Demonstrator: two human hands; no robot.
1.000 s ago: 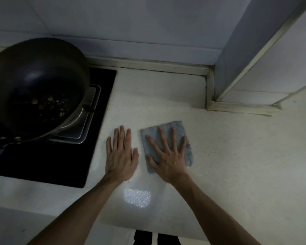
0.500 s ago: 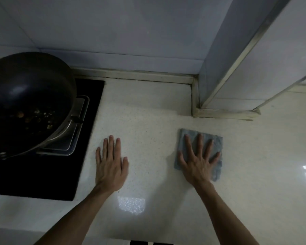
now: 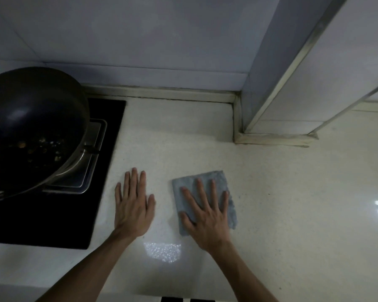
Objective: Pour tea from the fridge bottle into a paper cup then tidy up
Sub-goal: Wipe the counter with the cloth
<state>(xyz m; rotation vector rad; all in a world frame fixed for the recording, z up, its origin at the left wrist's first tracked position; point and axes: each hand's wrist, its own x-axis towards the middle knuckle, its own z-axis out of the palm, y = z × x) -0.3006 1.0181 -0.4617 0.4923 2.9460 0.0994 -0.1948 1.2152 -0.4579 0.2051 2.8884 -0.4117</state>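
A folded grey-blue cloth (image 3: 219, 181) lies flat on the pale speckled countertop (image 3: 292, 203). My right hand (image 3: 207, 216) presses down on it with fingers spread and straight. My left hand (image 3: 132, 205) rests flat on the bare counter just left of the cloth, fingers together and straight, a short gap from the hob's edge. No bottle or paper cup is in view.
A dark wok (image 3: 31, 127) with food scraps sits on a black hob (image 3: 74, 219) at the left. A tiled wall runs along the back, and a white boxed column (image 3: 292, 88) juts onto the counter at the back right. The counter's front edge is just below my forearms.
My right hand slid the cloth rightward across the counter, then back left toward my left hand. My left hand stayed flat in place.
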